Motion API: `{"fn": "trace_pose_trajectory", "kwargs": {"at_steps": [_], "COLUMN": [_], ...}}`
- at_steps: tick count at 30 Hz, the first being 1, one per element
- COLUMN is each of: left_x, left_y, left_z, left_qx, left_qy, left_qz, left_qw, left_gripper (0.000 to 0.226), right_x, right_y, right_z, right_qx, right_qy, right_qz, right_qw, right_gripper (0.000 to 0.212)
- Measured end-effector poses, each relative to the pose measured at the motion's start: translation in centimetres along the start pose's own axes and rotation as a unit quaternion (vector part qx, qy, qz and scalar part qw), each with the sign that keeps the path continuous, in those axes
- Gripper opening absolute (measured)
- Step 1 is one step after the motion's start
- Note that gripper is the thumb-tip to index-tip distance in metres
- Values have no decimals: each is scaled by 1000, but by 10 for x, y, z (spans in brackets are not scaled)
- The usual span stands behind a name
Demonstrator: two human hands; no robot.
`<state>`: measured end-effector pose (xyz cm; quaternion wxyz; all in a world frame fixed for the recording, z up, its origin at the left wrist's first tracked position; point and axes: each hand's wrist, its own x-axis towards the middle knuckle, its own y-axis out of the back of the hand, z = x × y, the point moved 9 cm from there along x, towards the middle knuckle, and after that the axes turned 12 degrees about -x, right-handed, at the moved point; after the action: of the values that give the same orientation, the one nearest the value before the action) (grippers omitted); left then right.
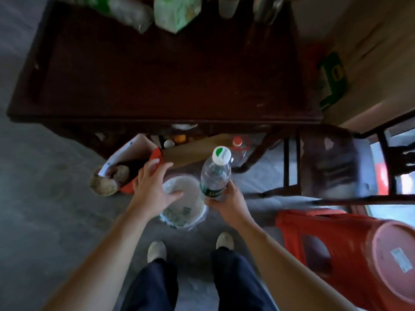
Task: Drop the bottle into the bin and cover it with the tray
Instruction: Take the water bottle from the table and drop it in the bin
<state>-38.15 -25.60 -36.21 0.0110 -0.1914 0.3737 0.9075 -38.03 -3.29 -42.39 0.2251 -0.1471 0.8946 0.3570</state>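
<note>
A clear plastic water bottle [215, 173] with a white and green cap stands upright in my right hand [226, 198], which grips its lower part. It hangs over the right rim of a small white bin [197, 217] on the floor, lined with a white bag and holding scraps. My left hand [152, 185] hovers with fingers spread over the bin's left rim, holding nothing. I cannot pick out a tray with certainty.
A dark wooden table [161, 75] stands beyond the bin. A red dustpan with paper and a round stone-like object [104, 185] lies to the left. A dark chair [325, 160] and a tipped red plastic stool [350, 250] are on the right. My shoes [157, 250] are below.
</note>
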Motion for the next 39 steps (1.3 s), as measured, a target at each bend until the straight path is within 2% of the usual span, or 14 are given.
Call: {"fn": "trace_pose_trajectory", "kwargs": {"at_steps": [8,13,16,22,28,31,34,39], "left_x": [51,92,121,169,195,200,207,215], "left_y": [-59,-111,-146,-212,-247,-244,-244,-250], "left_z": [-126,-198,-238,-303,-334,-349,-340,-332], "left_qx": [-75,-129,-159,-193,-176,-204,-221,-234], "left_qy": [17,32,41,59,89,120,103,97], "left_qz": [14,28,20,23,-21,-6,17,34], "left_qw": [997,991,986,979,980,972,970,967], "left_gripper": [85,86,88,94,100,98,94,91], "right_x": [78,134,172,248,287,302,305,305], "right_y": [-128,-202,-235,-321,-371,-388,-398,-403], "right_z": [46,90,112,173,226,235,247,269], "right_qx": [6,9,11,3,-43,-30,-17,-48], "right_qy": [-5,-7,11,25,-11,-45,-82,-108], "right_qz": [-30,-40,-4,-26,-24,-43,-58,-82], "right_qw": [1000,999,1000,999,999,998,995,990], "right_gripper": [79,61,64,68,60,49,41,64]}}
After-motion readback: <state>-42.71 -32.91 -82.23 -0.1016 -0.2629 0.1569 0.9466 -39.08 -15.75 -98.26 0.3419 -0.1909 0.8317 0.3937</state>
